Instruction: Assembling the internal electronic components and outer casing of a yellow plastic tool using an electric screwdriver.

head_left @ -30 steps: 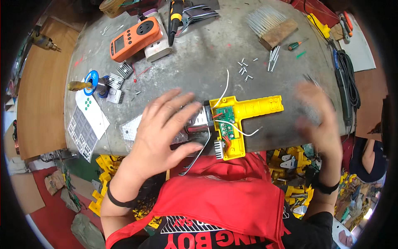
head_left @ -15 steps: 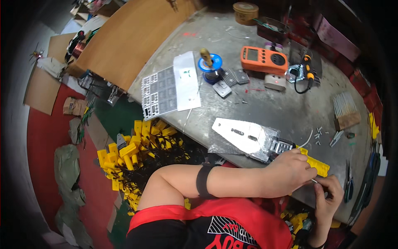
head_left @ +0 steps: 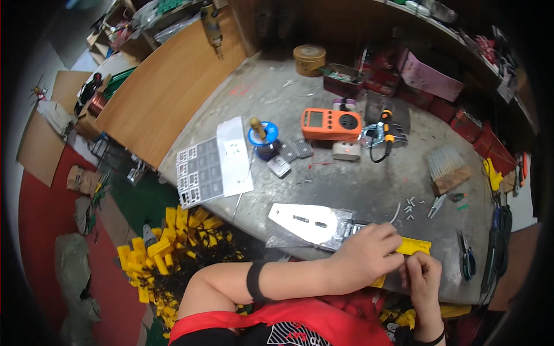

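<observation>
My left hand [head_left: 372, 252] is closed, with its fingers curled down over the near right part of the bench. My right hand [head_left: 424, 278] is close beside it, fingers bent and pinched together; what either hand holds is hidden. Just beyond the fingers lies a yellow plastic casing [head_left: 416, 246], partly covered by my left hand. A bit of yellow [head_left: 379, 281] also shows beneath that hand. Left of my fingers, a white tapered plate [head_left: 309, 224] with two dark slots lies on clear plastic wrap, and its dark end runs under my left hand.
An orange multimeter [head_left: 332, 124], a blue solder spool [head_left: 263, 138] and a soldering iron [head_left: 388, 127] stand farther back. Small screws [head_left: 410, 207], a brush-like block [head_left: 449, 170] and pliers [head_left: 466, 256] lie to the right. Yellow plugs with black cords [head_left: 167, 242] are heaped below the bench's left edge.
The whole view has shifted, so the bench sits lower and more of its back shows. My hands have come closer together; the thin silver piece seen between them earlier is out of sight.
</observation>
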`<state>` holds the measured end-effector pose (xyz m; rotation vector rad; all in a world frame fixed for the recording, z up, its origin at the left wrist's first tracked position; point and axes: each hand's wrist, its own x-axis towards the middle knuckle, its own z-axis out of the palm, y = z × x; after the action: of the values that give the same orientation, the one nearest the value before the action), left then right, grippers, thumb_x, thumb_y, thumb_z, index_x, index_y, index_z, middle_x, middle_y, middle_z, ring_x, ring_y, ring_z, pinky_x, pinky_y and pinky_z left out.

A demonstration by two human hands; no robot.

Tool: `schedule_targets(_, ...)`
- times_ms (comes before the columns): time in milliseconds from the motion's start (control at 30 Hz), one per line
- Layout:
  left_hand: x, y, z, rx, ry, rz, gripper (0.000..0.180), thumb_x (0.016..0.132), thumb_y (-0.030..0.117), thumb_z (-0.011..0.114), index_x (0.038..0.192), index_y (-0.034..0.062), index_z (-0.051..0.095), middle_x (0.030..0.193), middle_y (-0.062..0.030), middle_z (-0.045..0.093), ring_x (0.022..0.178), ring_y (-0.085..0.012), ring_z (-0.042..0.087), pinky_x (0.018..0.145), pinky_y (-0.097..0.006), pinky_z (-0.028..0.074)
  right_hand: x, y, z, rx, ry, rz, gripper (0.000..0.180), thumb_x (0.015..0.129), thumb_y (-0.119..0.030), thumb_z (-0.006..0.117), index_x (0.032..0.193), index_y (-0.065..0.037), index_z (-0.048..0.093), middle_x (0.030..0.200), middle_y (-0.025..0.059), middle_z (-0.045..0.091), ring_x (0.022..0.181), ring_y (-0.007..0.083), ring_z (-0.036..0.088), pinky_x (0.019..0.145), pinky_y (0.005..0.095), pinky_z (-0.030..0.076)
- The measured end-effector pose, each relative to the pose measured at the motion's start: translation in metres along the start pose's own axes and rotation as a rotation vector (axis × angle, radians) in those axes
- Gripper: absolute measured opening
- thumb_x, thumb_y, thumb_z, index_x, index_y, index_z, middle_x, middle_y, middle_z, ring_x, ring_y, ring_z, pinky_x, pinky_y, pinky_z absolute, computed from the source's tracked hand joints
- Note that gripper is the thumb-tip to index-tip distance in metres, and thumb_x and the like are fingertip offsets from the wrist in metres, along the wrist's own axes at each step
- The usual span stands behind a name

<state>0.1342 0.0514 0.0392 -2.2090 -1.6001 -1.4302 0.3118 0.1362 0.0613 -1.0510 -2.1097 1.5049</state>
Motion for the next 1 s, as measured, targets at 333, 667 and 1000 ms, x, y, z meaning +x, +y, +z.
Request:
schedule_targets(333,0.016,-0.007,-0.007,-0.043,-0.119,-0.019,0.019,0.06,0.002,0.068,0.077,0.0074,0.063,0.078,-0.0065,0.055,0.074,-0.0267,0.054,0.061,-0.036,0.046,0.007,-0.009,0.004,0.059,-0.108,0.019,0.018,0.094,-0.015,0.053,0.082,-0.002,0.056,0.067,0.0044,0.057,0.054,0.0123,0.056,0.05,0.0267,0.045)
schedule_targets(667,0.022,0.004,-0.011,-0.077,-0.189,-0.181,0.018,0.057,-0.001,0.066,0.072,0.0067,0.061,0.072,-0.0073,0.051,0.069,-0.0268,0.05,0.058,-0.036,0.041,0.009,0.002,0.005,-0.428,0.197,-0.646,0.018,0.083,-0.017,0.068,0.087,-0.003,0.057,0.084,0.0081,0.059,0.073,0.0261,0.062,0.061,0.0334,0.05)
schedule_targets(1000,0.017,0.006,-0.007,0.029,-0.182,-0.076,0.024,0.057,-0.01,0.064,0.076,0.0043,0.059,0.072,-0.0074,0.048,0.071,-0.0258,0.048,0.061,-0.034,0.039,0.011,0.015,0.006,-0.163,0.132,-0.514,0.026,0.09,-0.025,0.061,0.079,-0.003,0.053,0.069,0.0074,0.057,0.054,0.0222,0.059,0.049,0.0317,0.043)
